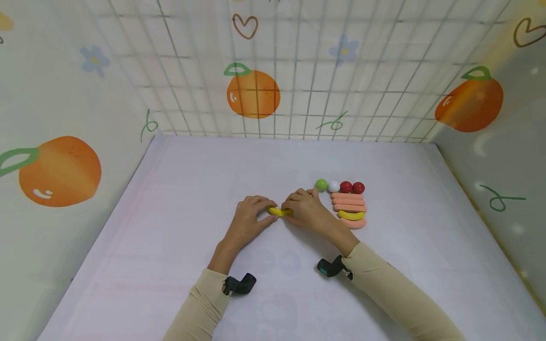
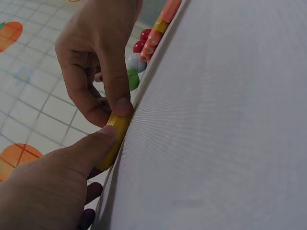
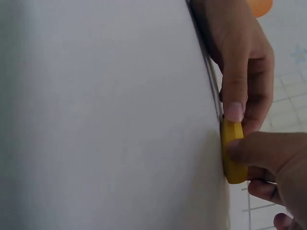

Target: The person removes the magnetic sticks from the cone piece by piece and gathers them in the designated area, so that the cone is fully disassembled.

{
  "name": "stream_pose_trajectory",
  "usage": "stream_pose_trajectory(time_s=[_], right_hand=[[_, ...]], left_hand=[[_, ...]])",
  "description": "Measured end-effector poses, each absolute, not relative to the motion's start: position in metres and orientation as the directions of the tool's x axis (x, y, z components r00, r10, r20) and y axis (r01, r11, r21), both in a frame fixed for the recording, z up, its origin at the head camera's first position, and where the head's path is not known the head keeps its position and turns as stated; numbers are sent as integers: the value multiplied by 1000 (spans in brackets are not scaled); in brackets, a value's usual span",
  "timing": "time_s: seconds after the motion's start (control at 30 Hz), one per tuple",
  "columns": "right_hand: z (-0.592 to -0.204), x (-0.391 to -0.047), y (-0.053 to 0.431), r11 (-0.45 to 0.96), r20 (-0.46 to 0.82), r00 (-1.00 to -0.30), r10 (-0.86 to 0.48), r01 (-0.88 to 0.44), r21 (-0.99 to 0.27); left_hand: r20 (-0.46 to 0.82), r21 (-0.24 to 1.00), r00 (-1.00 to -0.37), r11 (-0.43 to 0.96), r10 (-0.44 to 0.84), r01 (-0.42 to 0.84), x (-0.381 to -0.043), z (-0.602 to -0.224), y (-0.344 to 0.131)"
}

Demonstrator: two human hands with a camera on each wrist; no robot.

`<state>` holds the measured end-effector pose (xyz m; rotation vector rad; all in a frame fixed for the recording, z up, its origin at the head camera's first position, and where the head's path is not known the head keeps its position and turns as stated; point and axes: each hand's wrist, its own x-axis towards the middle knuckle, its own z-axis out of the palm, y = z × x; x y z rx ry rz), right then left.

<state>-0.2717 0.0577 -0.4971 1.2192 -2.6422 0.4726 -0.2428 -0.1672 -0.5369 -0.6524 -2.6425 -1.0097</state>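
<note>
A small yellow toy banana (image 1: 279, 212) lies low at the white table's middle, between both hands. My left hand (image 1: 250, 220) pinches its left end between thumb and fingers. At the other end, my right hand (image 1: 309, 212) pinches it too. The left wrist view shows both thumbs pressed on the banana (image 2: 119, 129) close to the tabletop. In the right wrist view, the banana (image 3: 235, 171) is partly covered by the fingers. Right of the right hand, a second yellow banana (image 1: 351, 216) sits in a column with pink sausage-like pieces (image 1: 350, 201).
Behind the pink pieces stands a row of balls: a green ball (image 1: 321, 184), a white ball (image 1: 334, 186) and two red balls (image 1: 358, 188). A printed curtain over a wire grid (image 1: 298, 104) closes off the table's back. Printed side walls flank the white table (image 1: 179, 189).
</note>
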Motion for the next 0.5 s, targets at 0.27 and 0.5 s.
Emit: stream_pose_trajectory(time_s=[0.27, 0.5], right_hand=[[-489, -268, 72, 636, 267, -684, -679, -729, -252], [-477, -262, 87, 574, 334, -667, -666, -744, -341]], left_hand=[[233, 619, -914, 674, 331, 402, -241, -526, -160], [249, 677, -916, 620, 315, 397, -237, -514, -155]])
